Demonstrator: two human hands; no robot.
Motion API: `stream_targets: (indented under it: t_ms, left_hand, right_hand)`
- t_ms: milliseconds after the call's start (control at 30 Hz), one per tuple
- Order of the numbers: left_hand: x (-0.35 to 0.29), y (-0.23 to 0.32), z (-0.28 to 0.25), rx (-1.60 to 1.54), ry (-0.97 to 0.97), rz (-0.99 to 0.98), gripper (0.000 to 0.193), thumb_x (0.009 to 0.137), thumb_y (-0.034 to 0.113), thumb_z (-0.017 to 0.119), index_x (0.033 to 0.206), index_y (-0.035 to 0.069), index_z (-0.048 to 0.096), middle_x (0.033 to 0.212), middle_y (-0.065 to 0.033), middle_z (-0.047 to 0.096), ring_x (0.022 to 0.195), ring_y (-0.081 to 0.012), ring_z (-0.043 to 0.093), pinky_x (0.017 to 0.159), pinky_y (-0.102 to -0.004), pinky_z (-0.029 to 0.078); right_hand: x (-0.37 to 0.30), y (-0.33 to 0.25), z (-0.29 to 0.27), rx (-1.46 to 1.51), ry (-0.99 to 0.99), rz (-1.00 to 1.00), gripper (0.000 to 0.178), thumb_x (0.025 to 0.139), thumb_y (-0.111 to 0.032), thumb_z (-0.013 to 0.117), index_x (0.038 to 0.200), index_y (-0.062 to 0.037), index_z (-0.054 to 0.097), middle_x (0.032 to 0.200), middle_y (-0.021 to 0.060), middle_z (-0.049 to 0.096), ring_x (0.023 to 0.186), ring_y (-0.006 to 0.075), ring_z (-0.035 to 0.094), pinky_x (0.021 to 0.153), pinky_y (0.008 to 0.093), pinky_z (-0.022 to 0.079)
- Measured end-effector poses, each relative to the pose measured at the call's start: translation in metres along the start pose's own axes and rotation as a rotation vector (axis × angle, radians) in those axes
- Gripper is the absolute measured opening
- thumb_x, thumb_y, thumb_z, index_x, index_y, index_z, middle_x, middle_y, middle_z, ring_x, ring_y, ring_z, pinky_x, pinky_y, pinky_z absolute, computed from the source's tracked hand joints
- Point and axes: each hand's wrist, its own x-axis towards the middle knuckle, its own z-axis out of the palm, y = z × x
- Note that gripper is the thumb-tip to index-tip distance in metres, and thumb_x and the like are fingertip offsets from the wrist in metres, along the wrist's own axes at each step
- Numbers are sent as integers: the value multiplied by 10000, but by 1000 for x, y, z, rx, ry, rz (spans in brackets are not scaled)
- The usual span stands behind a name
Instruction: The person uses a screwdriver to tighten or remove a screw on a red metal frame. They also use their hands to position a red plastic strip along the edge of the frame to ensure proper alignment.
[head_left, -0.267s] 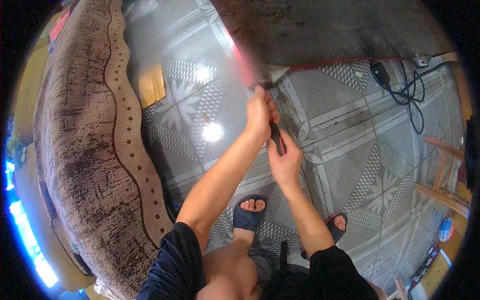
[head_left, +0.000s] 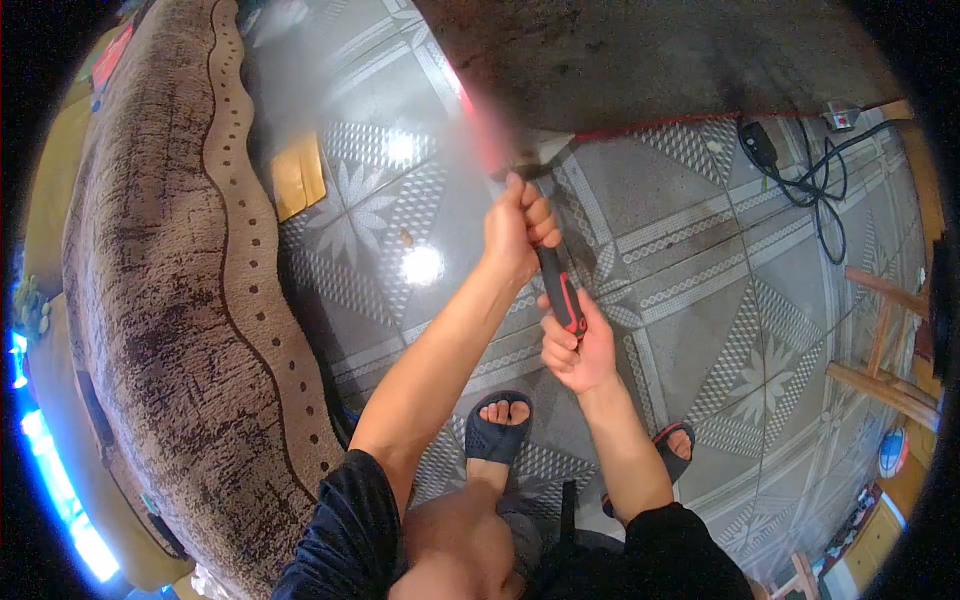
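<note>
Just off centre, toward 3 o'clock, a black-and-red tool handle point(head_left: 561, 285) is held. Its upper part is gripped by the left hand point(head_left: 513, 230) at 1 o'clock, its lower end clasped by the right hand point(head_left: 583, 352) at 4 o'clock. A black cable point(head_left: 800, 187) is seen at 2 o'clock.

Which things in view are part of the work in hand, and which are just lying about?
In hand:
- black-and-red handle, gripped higher up by the left hand, with the right hand at its lower end
- perhaps the dark red-edged sheet just beyond

Lying about, apparently:
- black cable
- yellow-brown flat piece
- wooden frame
</note>
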Motion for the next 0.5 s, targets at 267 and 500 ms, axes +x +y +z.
stream_targets:
  t_ms: [267, 500]
  left_hand:
    - [-21, -13, 28, 268, 289, 20, 319, 896, 345, 387, 679, 124, 314, 497, -12, 283, 396, -152, 307, 376, -293, 262]
    - [-17, -18, 15, 137, 160, 26, 302, 892, 320, 383, 669, 130, 311, 506, -7, 280, 408, -140, 298, 382, -287, 257]
  right_hand:
    - [-3, 16, 22, -806, 389, -515, 222, 867, -269, 518, 996, -88, 523, 496, -19, 423, 340, 76, 338, 347, 218, 259]
    - [-3, 1, 5, -441, 240, -316, 215, 863, -287, 520, 947, -94, 479, 494, -18, 417, 332, 89, 325, 326, 230, 249]
